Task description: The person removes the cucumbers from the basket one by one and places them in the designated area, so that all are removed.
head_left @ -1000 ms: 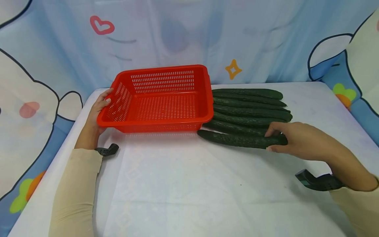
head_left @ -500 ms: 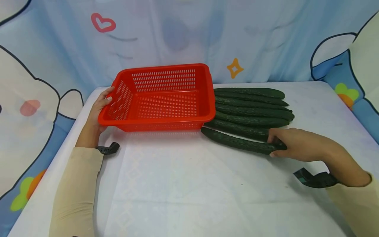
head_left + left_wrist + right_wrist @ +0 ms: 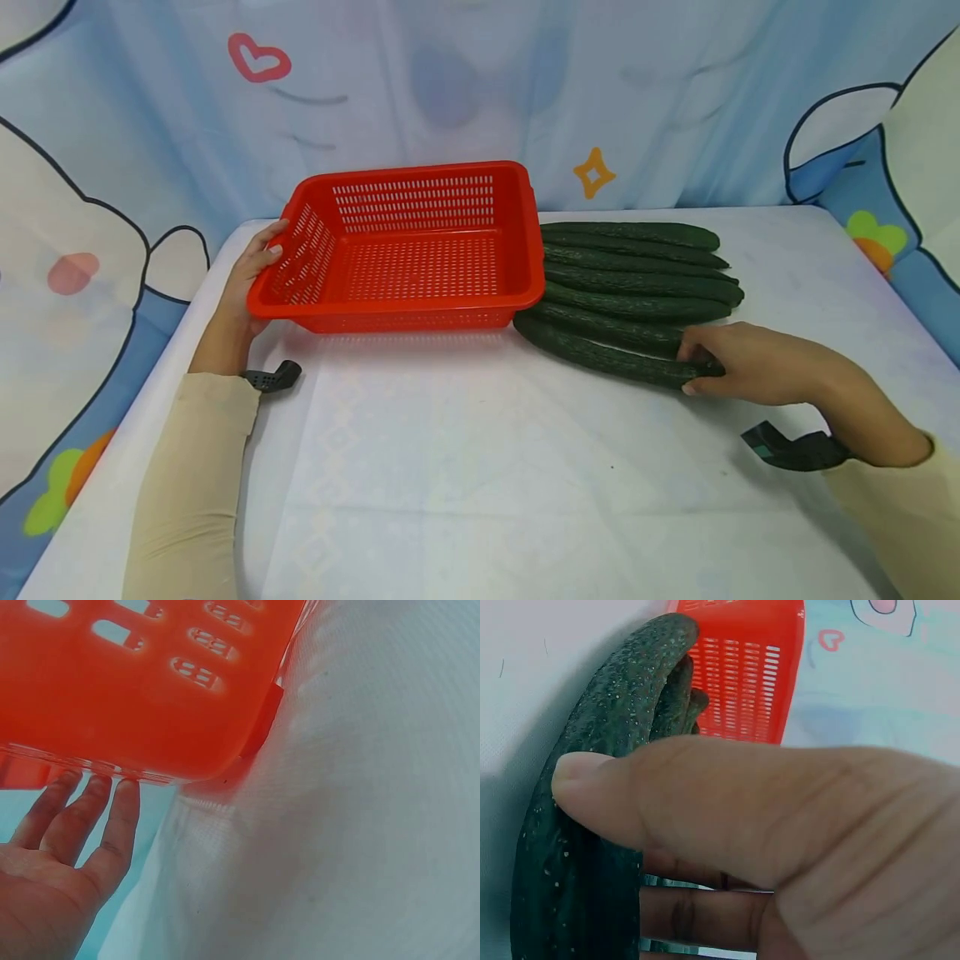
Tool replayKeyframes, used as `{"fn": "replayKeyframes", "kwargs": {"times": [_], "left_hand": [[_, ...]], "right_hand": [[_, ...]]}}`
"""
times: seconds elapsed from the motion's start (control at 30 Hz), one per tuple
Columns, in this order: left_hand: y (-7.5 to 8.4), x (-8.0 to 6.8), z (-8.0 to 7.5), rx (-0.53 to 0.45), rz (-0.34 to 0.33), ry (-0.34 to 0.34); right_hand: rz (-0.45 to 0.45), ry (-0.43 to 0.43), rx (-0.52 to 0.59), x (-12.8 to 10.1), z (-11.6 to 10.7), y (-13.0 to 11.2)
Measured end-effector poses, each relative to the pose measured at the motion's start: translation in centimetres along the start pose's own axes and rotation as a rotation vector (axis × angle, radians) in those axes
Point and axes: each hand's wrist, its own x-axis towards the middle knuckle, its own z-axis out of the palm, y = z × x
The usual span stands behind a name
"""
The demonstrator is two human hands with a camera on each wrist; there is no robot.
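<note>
My right hand (image 3: pixel 761 362) grips the right end of the nearest cucumber (image 3: pixel 592 354), and in the right wrist view the thumb (image 3: pixel 600 787) lies along its dark, bumpy skin (image 3: pixel 615 697). This cucumber lies slightly bent on the cloth, close beside a row of several cucumbers (image 3: pixel 637 285). My left hand (image 3: pixel 251 271) is at the left end of a red plastic basket (image 3: pixel 420 312). In the left wrist view, fairly straight fingers (image 3: pixel 120 817) touch the basket's outer wall (image 3: pixel 150 727) with their tips. Nothing lies inside the basket.
A white cloth (image 3: pixel 450 467) covers the table. Behind it hangs a blue patterned curtain (image 3: pixel 465 92). The basket's right end hides the left tips of some cucumbers in the row.
My right hand has drawn the nearest cucumber's right end toward me, opening a gap beside the row. Its left end has since swung back against the neighbouring cucumber. My left hand stays at the basket.
</note>
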Motion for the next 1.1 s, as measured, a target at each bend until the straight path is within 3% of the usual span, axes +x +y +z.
{"fn": "replayKeyframes", "kwargs": {"times": [0.5, 1.1], "left_hand": [[0.29, 0.04, 0.22, -0.008, -0.004, -0.012], [0.2, -0.2, 0.04, 0.04, -0.017, -0.001]], "right_hand": [[0.058, 0.041, -0.013, -0.52, -0.4, 0.58], [0.029, 0.037, -0.025, 0.01, -0.06, 0.61]]}}
